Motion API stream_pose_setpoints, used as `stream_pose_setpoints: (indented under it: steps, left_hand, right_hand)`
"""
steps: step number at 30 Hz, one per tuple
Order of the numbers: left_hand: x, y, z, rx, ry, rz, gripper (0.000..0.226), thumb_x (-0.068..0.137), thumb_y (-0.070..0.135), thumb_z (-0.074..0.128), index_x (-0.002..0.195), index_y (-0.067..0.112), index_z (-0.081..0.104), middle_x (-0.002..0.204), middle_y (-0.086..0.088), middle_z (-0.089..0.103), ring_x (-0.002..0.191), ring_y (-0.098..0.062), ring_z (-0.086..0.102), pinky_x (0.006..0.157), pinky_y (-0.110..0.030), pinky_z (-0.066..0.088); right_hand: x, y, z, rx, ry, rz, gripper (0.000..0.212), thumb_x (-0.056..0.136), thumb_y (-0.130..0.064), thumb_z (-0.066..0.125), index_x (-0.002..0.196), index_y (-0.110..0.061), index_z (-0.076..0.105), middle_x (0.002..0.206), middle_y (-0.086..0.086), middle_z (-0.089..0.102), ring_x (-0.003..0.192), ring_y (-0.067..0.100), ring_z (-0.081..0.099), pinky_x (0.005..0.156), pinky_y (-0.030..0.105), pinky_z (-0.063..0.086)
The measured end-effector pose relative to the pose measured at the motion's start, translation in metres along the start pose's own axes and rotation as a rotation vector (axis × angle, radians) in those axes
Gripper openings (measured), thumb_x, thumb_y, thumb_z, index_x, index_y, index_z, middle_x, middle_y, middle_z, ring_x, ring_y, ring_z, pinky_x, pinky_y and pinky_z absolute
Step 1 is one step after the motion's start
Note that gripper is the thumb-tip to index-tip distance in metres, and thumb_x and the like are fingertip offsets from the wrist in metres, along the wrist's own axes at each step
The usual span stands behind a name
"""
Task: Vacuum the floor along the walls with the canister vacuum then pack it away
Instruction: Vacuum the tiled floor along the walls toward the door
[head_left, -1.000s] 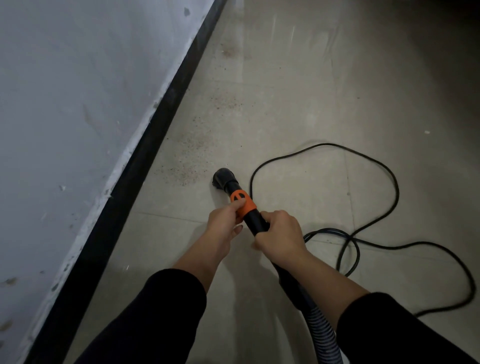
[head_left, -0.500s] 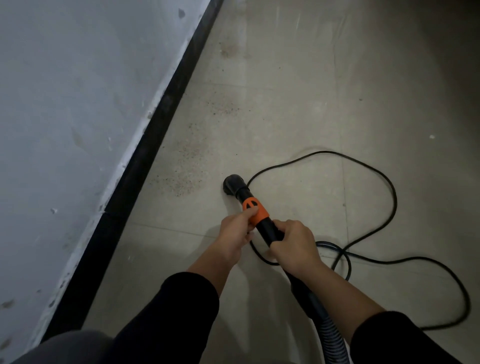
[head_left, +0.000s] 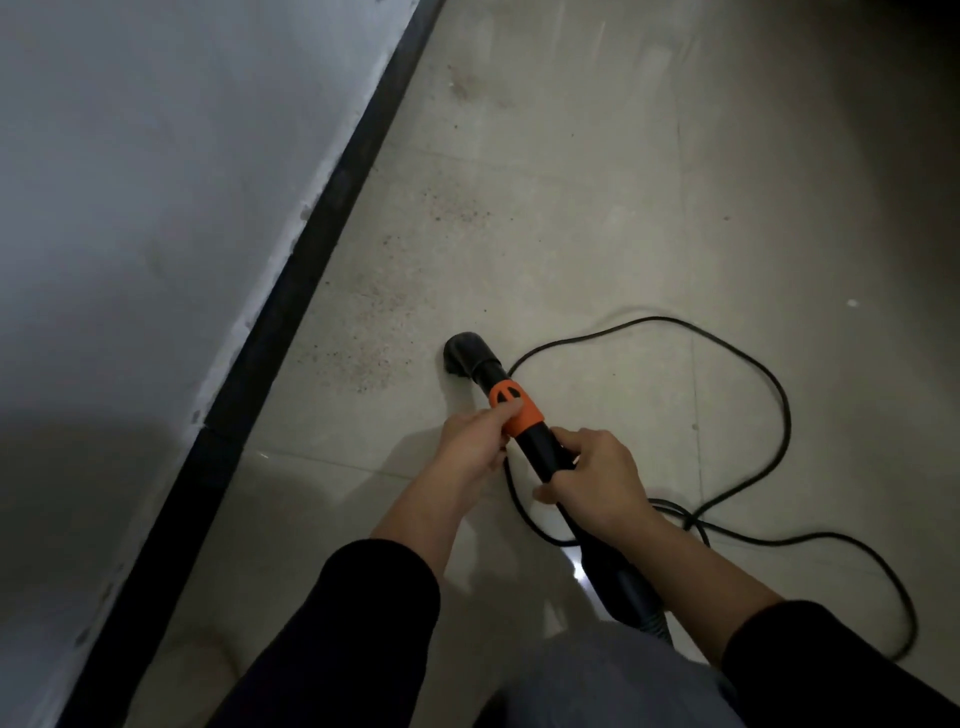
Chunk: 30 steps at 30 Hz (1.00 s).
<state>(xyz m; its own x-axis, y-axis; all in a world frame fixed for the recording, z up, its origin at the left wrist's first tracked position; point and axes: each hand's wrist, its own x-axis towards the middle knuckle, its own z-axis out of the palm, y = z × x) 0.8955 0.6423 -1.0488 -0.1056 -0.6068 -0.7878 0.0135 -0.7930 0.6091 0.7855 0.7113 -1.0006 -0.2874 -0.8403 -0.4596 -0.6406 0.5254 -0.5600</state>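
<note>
Black plastic vacuum wand (head_left: 543, 452): long axis forward-left, nozzle (head_left: 464, 356) just short of brown grit patch (head_left: 363, 358)
Left hand (head_left: 472, 447): nearer nozzle, pinching orange collar (head_left: 517, 408)
Right hand (head_left: 597, 478): gripping wand behind

Both hands gripping vacuum wand (head_left: 540, 447), nozzle (head_left: 464, 355) on floor (head_left: 597, 218)

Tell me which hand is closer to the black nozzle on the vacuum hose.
Left. The left hand pinches the orange collar right behind the nozzle; the right hand grips the black tube farther back, toward the person.
</note>
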Motion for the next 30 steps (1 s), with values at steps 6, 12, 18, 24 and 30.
stream_pose_setpoints:
  steps: [6,12,18,24,30]
  left_hand:
    - [0.01,0.005,-0.001,-0.002,-0.027,0.018,0.02,0.089,0.031,0.069,0.078,0.019,0.058,0.093,-0.004,0.063,0.093,-0.019,0.059,0.086,-0.034,0.048]
    - [0.023,0.014,-0.001,-0.022,-0.053,0.042,0.019,0.088,0.031,0.07,0.079,0.018,0.06,0.102,-0.009,0.065,0.094,-0.021,0.059,0.085,-0.033,0.047]
    - [0.025,0.02,0.009,-0.051,-0.103,0.057,0.024,0.088,0.033,0.07,0.102,0.015,0.065,0.113,-0.006,0.067,0.105,-0.016,0.062,0.076,-0.026,0.045]
    - [0.035,0.031,0.013,-0.086,-0.096,0.034,0.028,0.087,0.033,0.071,0.107,0.014,0.065,0.115,-0.006,0.067,0.101,-0.014,0.062,0.071,-0.026,0.046]
    - [0.045,0.043,0.017,-0.176,-0.09,0.014,0.044,0.086,0.031,0.071,0.122,0.009,0.059,0.118,-0.007,0.064,0.098,-0.014,0.061,0.08,-0.029,0.047]
  right_hand:
    - [0.005,-0.008,0.008,0.03,0.051,0.026,0.037,0.069,-0.003,0.076,0.105,-0.012,0.071,0.084,0.009,0.066,0.076,0.026,0.062,0.07,0.036,0.052]
    - [0.016,-0.015,0.01,0.036,0.085,0.03,0.035,0.07,-0.005,0.077,0.103,-0.012,0.07,0.084,0.009,0.067,0.076,0.026,0.062,0.07,0.035,0.052]
    - [0.023,-0.017,-0.001,0.016,0.113,0.057,0.03,0.071,-0.006,0.076,0.1,-0.014,0.071,0.083,0.012,0.069,0.073,0.026,0.065,0.067,0.035,0.054]
    - [0.035,-0.026,-0.004,0.003,0.096,0.081,0.031,0.071,-0.01,0.077,0.102,-0.014,0.071,0.081,0.011,0.069,0.073,0.024,0.066,0.068,0.034,0.056]
    - [0.049,-0.039,-0.012,-0.045,0.073,0.089,0.029,0.071,-0.011,0.078,0.099,-0.015,0.071,0.081,0.01,0.069,0.073,0.023,0.066,0.066,0.031,0.055]
